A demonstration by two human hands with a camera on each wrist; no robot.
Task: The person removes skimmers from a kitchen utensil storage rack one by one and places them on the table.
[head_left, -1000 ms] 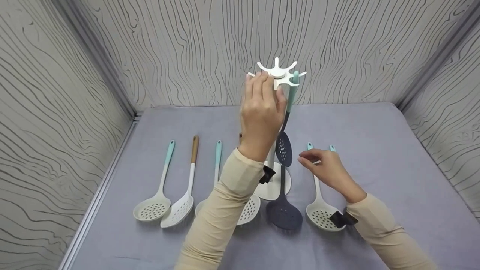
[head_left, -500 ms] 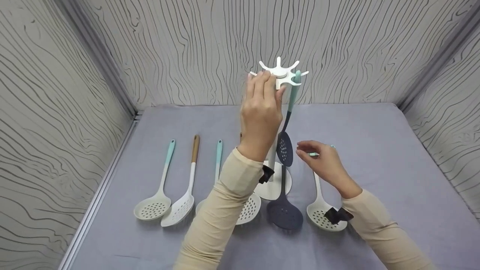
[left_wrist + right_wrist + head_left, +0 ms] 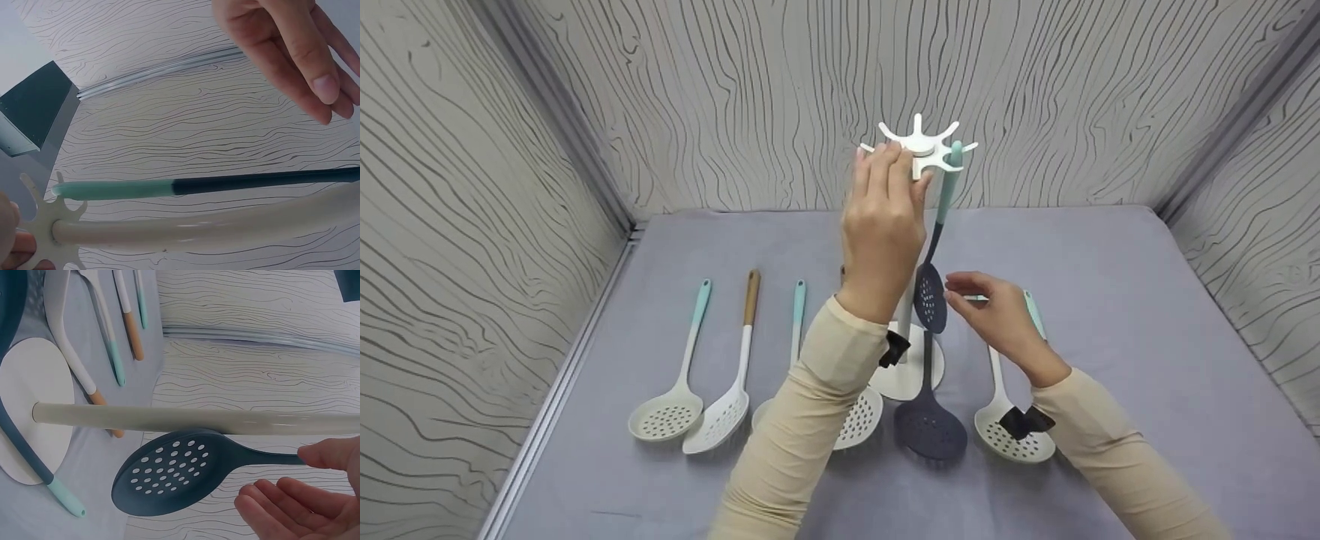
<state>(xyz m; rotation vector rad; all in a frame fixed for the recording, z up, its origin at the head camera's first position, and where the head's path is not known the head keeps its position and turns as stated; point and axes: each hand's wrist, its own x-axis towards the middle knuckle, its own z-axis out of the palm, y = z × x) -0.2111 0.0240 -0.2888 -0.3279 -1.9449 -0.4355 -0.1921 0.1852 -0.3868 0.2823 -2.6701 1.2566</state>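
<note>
A white utensil stand [image 3: 919, 141] has a round base, an upright pole and a star-shaped top of hooks. My left hand [image 3: 883, 217] grips that top at its left side; in the left wrist view, fingers [image 3: 22, 242] show at its edge. From a right-hand hook hangs a skimmer [image 3: 930, 298] with a teal handle and dark blue perforated head, close beside the pole. My right hand [image 3: 997, 315] is just right of the head, fingers loosely bent and holding nothing. In the left wrist view this hand [image 3: 298, 50] is apart from the skimmer's handle.
Several skimmers lie in a row on the grey cloth [image 3: 1132, 300]. A dark one [image 3: 931, 431] is before the base, and pale ones [image 3: 666, 417] lie left and right, some partly hidden by my arms. Wood-patterned panels [image 3: 750, 90] enclose the table's back and sides.
My right hand has moved left and slightly up, closer to the hanging skimmer's head. The left hand keeps its grip on the stand's top, and the skimmer hangs as before.
</note>
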